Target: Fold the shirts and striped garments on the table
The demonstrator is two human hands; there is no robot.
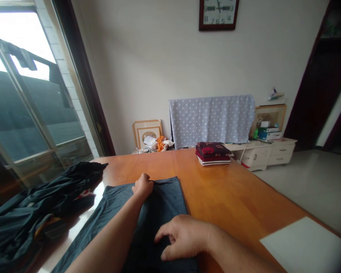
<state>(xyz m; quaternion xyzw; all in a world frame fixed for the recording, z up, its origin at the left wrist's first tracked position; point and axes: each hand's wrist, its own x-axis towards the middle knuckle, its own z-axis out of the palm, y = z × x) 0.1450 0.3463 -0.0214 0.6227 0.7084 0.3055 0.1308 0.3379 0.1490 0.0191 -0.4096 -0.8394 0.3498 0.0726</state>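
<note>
A dark grey-blue garment (165,204) lies spread flat on the wooden table (230,193) in front of me. My left hand (143,185) reaches to the garment's far edge, its fingers curled closed and pinching the cloth there. My right hand (184,237) rests on the near part of the garment, fingers bent and pressing down on the fabric, thumb tucked under.
A heap of dark clothes (36,212) lies at the table's left. A folded stack of red and dark garments (213,153) sits at the far edge. A white sheet (307,244) lies at the near right. Behind stand a cloth-draped object (211,119), a low cabinet (268,151) and a window (25,98).
</note>
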